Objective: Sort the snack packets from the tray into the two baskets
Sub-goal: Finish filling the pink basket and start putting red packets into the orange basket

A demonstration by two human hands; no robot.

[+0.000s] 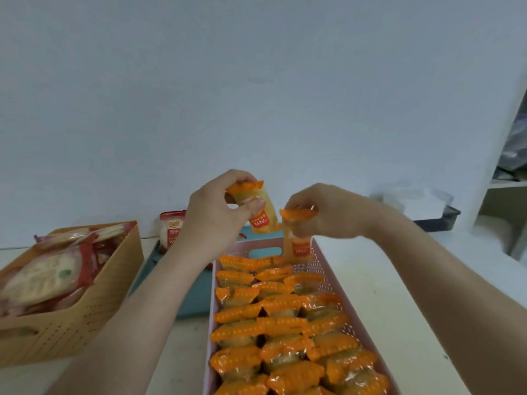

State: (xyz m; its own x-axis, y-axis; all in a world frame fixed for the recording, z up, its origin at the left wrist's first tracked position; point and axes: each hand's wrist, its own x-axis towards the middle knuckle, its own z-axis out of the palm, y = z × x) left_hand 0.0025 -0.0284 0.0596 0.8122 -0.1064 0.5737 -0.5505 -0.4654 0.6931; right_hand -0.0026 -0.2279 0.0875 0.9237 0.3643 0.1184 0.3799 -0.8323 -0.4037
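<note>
My left hand (216, 212) grips an orange snack packet (261, 212), tilted in the air above the far end of the pink basket (328, 269). My right hand (330, 215) pinches the top of a second orange packet (296, 243), which hangs upright with its bottom just inside the pink basket's far end. Rows of several orange packets (285, 326) fill that basket. A tan basket (94, 306) at the left holds several red-and-white packets (51, 272). The teal tray (196, 292) lies between the baskets, with one red-and-white packet (169, 232) at its far end.
A pale wall rises right behind the white table (399, 295). A dark flat tray with clear wrapping (433, 212) lies at the back right. White shelving (507, 195) stands at the right edge.
</note>
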